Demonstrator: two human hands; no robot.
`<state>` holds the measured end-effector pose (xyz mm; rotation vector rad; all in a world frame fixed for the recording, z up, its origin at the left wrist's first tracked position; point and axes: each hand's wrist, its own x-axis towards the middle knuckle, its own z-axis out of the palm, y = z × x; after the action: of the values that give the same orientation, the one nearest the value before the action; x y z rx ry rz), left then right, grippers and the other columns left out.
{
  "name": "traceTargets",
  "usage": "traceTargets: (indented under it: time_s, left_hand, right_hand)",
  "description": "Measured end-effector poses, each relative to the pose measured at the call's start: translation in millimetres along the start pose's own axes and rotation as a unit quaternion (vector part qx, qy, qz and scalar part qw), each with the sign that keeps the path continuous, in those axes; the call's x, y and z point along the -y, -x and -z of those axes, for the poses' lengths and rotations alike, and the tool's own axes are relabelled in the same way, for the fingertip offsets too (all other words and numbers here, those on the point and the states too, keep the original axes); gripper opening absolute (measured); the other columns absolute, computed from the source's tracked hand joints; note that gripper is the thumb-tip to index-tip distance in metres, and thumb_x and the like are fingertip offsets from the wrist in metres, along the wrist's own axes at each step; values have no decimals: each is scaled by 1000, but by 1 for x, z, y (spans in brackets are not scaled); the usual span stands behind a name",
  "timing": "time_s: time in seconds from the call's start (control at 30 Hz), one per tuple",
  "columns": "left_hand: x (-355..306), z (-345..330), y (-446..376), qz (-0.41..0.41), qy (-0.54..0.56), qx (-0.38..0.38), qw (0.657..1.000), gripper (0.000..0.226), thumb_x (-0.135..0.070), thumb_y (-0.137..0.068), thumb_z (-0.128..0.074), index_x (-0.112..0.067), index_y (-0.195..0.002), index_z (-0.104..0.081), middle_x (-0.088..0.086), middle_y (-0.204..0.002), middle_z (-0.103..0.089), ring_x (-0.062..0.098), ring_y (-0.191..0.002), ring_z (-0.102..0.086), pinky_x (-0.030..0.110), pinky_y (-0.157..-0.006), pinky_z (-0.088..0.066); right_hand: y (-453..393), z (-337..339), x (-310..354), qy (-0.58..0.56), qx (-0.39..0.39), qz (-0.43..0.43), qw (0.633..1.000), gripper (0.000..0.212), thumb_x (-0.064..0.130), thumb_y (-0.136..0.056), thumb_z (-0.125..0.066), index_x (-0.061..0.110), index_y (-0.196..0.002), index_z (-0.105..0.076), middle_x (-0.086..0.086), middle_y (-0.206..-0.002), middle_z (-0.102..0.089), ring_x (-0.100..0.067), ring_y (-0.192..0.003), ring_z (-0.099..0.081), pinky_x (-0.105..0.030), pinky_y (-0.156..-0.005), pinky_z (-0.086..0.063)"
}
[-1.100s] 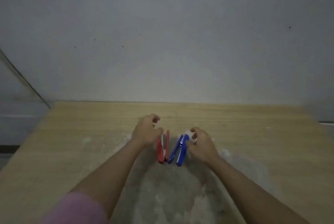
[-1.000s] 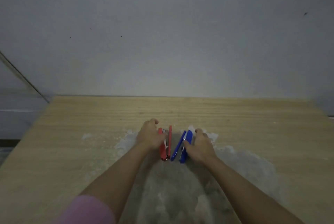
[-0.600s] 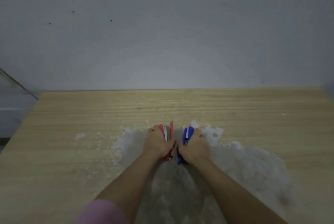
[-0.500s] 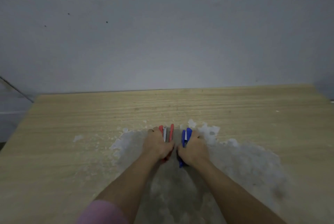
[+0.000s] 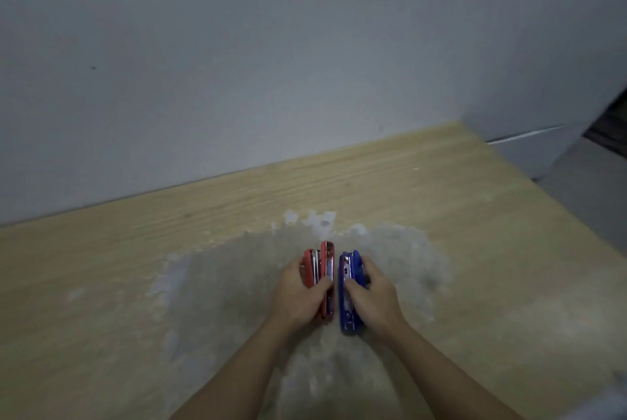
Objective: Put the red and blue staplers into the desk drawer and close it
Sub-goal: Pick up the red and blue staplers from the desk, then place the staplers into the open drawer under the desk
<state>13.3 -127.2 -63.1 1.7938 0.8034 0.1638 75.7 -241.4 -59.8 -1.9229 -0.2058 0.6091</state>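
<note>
Seen from the head camera, two bare forearms reach over a pale wooden bench [image 5: 135, 277] with a worn grey patch [image 5: 224, 284], against a plain grey wall [image 5: 237, 63]. The left hand [image 5: 300, 297] has its grip wrapped around the red stapler [image 5: 327, 270], thumb across its top. Just beside it, the right hand [image 5: 375, 297] has its grip closed around the blue stapler [image 5: 347, 284]; both point away from the person.
</note>
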Motion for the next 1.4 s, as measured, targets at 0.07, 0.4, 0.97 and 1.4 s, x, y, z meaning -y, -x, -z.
traceTargets:
  time_s: [0.07, 0.4, 0.97, 1.4]
  left_hand:
    - [-8, -21, 11, -12, 17, 17, 1000, 29, -17, -79, -67, -24, -104, -54, -16, -78, -58, -1, -68, -57, 11, -56, -46]
    - [-43, -144, 75, -105, -35, 152, 982, 46, -24, -79, -68, -16, -121, -51, -1, -103, -64, 5, -83, -58, 16, -70, -48]
    - [-73, -293, 139, -180, -125, 157, 963, 56, -34, -66, -67, -26, -119, -49, -14, -94, -50, 10, -85, -59, 29, -76, -57]
    - [-44, -307, 176, -224, -221, 158, 936, 60, -39, -72, -63, -26, -128, -44, -5, -109, -55, 12, -87, -58, 19, -68, -46]
  right_hand:
    - [14, 20, -10, -49, -18, 3, 999, 32, 3, -85, -50, 32, -97, -58, 9, -81, -64, -5, -67, -62, -9, -50, -46]
    - [73, 154, -77, -85, -166, 28, 982, 33, -1, -85, -51, 22, -109, -54, 10, -85, -63, 7, -66, -64, -7, -53, -49]
    - [82, 319, -182, 91, -86, 96, 987, 48, 6, -64, -75, 31, -89, -42, 1, -78, -61, -8, -80, -59, -10, -63, -47]
    - [101, 297, -221, 19, -218, -22, 976, 44, 6, -75, -71, 16, -106, -41, 10, -84, -52, -5, -74, -56, -16, -52, -47]
